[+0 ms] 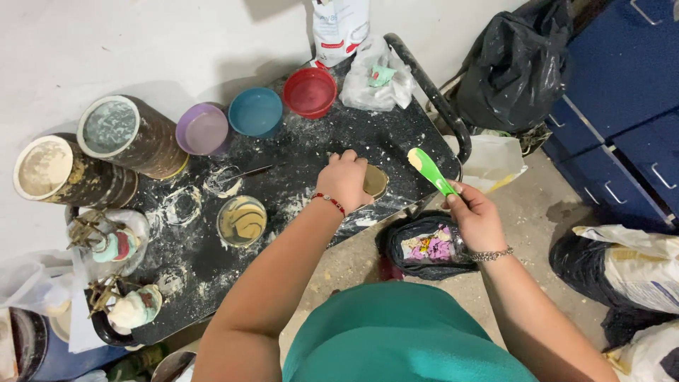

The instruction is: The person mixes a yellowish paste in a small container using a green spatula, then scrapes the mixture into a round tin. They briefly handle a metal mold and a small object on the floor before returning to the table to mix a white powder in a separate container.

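Teal shirt point(396, 332) is nearest the lens, both forearms reaching out from it. Left hand point(344, 180) is clamped down over a small round mould point(375, 181) filled with tan paste, at the right edge of the black, powder-dusted tabletop point(318, 141). Right hand point(475, 216) is closed around the handle of a green spatula point(428, 170), held off the table past that right edge; the blade tip is loaded with cream paste and hangs just right of the mould, not touching it.

Step judged: filling or levelling the mould with the mould pinned steady. Next move would call for the blade to be brought left and down onto the mould's exposed rim, clear of the left fingers.

A second filled mould point(241, 221) with a swirled surface sits nearer the front edge. Purple point(202, 129), blue point(255, 112) and red bowls point(310, 92) are lined along the back edge, two large cans point(92, 152) at the left corner. A black bag with coloured scraps point(426, 247) lies on the floor below.
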